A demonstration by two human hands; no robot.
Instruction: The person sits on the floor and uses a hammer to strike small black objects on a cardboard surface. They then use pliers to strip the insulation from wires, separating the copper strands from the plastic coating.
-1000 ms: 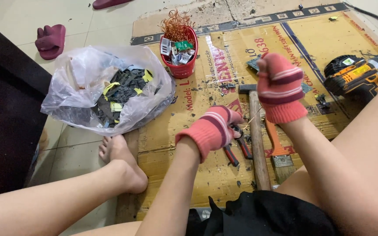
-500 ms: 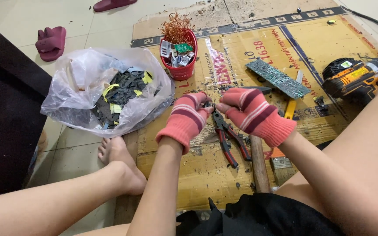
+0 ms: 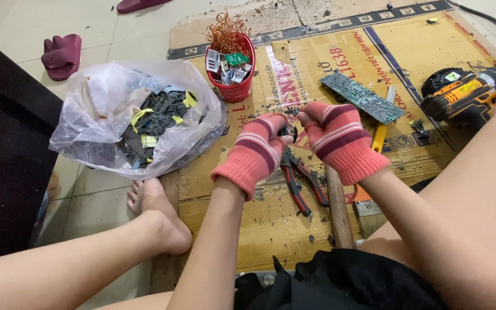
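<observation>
Your left hand (image 3: 256, 150) and right hand (image 3: 337, 138) have come together, both clenched on a small dark part (image 3: 287, 132) above the pliers (image 3: 301, 179).

A small dark piece (image 3: 286, 131), mostly hidden, is pinched between both gloved hands' fingers above red-handled pliers (image 3: 301, 181).
</observation>
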